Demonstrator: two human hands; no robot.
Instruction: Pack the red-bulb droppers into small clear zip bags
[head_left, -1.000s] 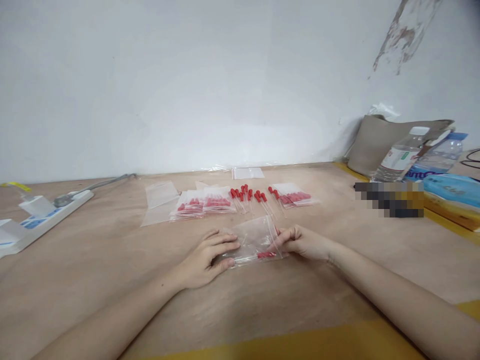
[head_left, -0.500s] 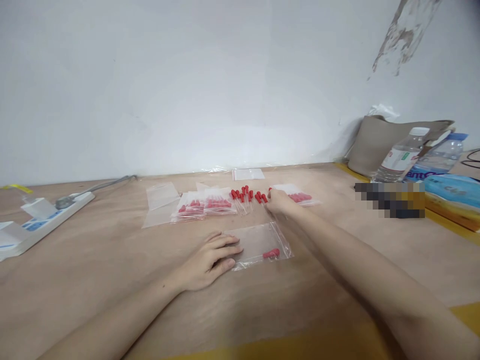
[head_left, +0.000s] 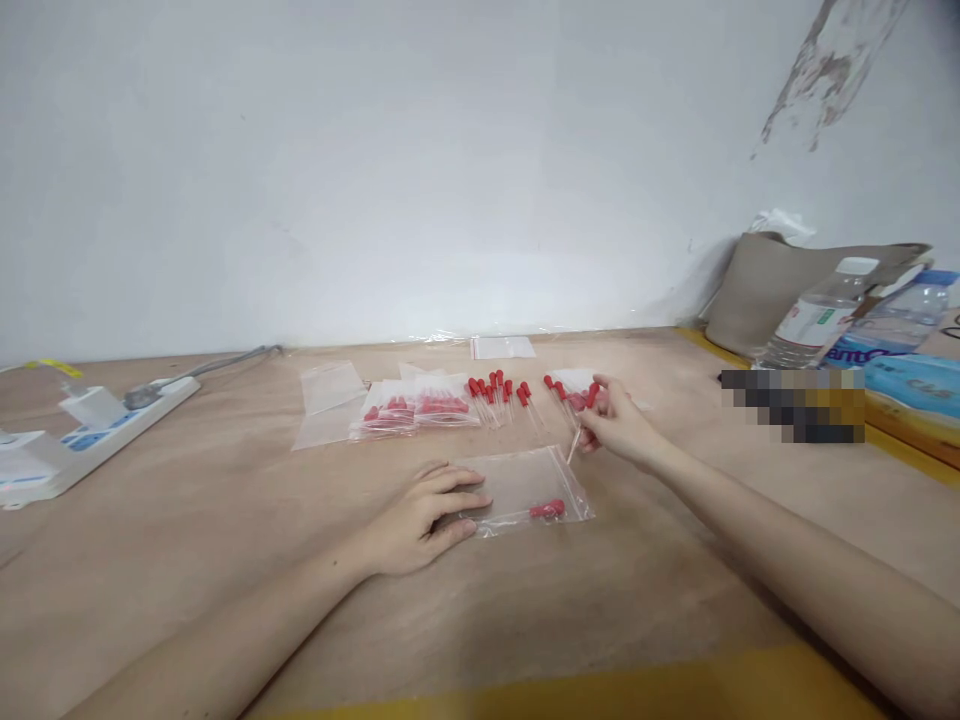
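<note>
Left hand (head_left: 420, 515) lies flat, fingers spread, pressing the near clear zip bag (head_left: 525, 490), which contains red-capped droppers. Right hand (head_left: 619, 425), just beyond, pinches one dropper (head_left: 583, 420). Farther: loose droppers (head_left: 499, 392) between filled bags (head_left: 416, 408).

The water bottle (head_left: 814, 322) label and blue pack (head_left: 911, 385) print are unreadable.

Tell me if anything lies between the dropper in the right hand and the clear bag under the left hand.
Nothing visible does. The right hand holds the dropper just beyond the clear bag, which the left hand pins flat; only bare table lies between.
</note>
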